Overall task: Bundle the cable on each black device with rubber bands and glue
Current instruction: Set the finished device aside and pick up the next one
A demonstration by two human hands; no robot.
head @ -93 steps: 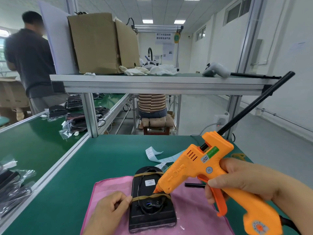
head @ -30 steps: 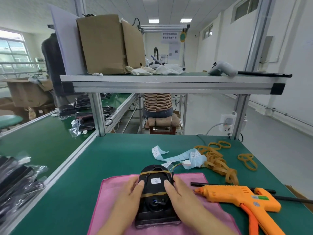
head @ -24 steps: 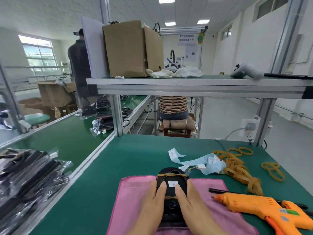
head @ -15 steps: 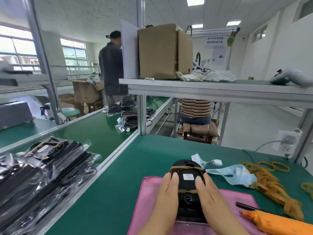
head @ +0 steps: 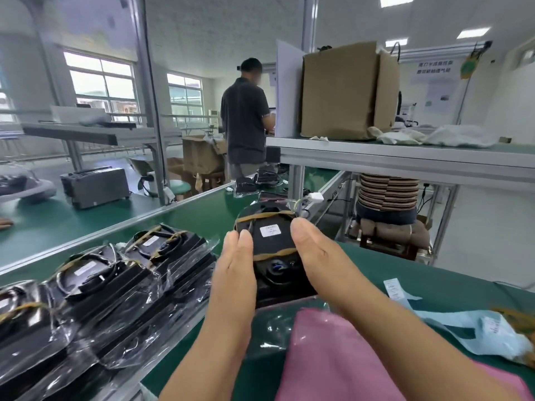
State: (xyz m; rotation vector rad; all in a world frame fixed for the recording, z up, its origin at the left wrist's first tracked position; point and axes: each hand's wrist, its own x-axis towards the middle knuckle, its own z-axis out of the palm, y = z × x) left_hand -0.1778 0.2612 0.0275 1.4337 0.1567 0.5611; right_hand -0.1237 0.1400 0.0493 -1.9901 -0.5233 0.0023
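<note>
I carry a black device (head: 272,244) between both hands, raised above the green table, off the pink cloth (head: 333,357). Two tan rubber bands (head: 262,217) cross it and hold its coiled cable; a white connector (head: 315,197) sticks out at its far end. My left hand (head: 234,273) presses its left side with straight fingers. My right hand (head: 321,264) presses its right side the same way. The thumbs are hidden. The glue gun is out of view.
A pile of bagged black devices (head: 101,285) lies on the green belt at my left, past an aluminium rail (head: 162,354). Blue paper strips (head: 474,328) lie at right. A cardboard box (head: 341,91) stands on the upper shelf. One person (head: 246,120) stands beyond; another sits behind the bench (head: 388,192).
The glue gun was set down on the table. Both hands took the banded device by its sides, lifted it off the pink cloth and moved it left toward the bagged pile.
</note>
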